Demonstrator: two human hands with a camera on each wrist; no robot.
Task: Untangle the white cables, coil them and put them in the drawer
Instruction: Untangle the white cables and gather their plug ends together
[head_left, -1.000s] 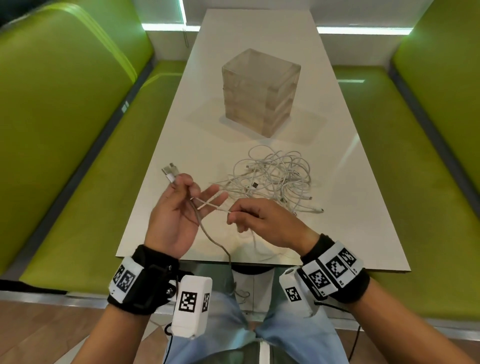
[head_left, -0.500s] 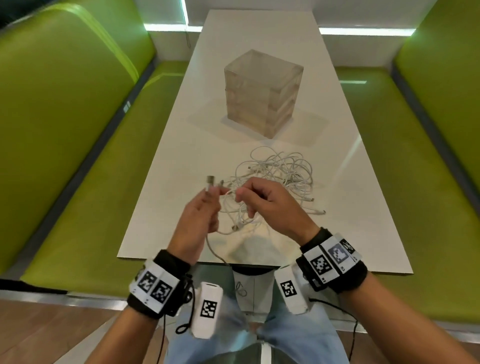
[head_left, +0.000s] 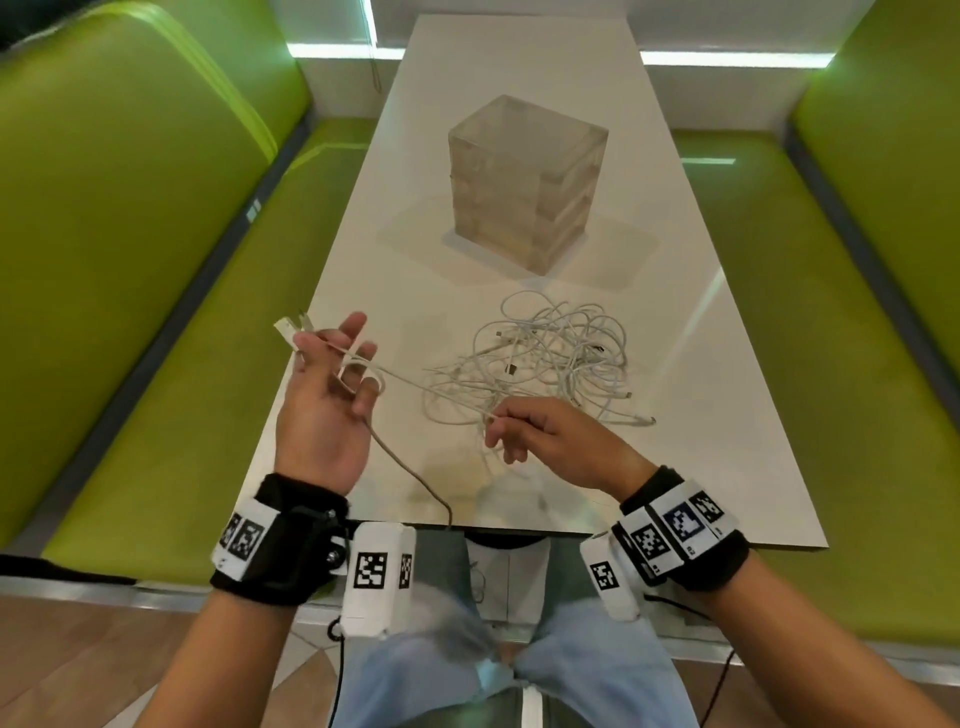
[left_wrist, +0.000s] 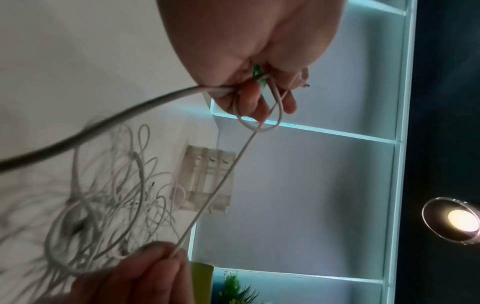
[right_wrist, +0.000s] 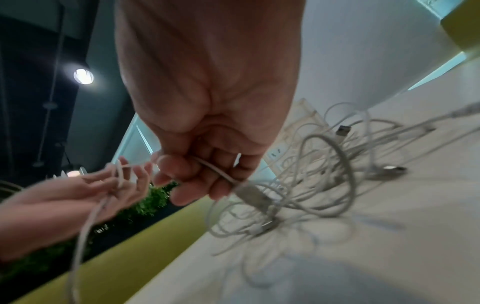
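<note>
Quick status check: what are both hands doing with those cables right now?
Left hand holds one white cable looped over its fingers. Right hand pinches the same cable, stretched between them. Tangle still on table, drawer box behind it.

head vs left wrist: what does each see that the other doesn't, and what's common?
Head only: both wrist bands, the person's knees, the green benches, and the cable's plug end poking past the left hand.
Left wrist only: a lit shelf unit, a ceiling lamp, and a close look at the loop round the left fingers.
Both: the cable stretched to the right hand, the tangled pile, and the translucent drawer box.
</note>
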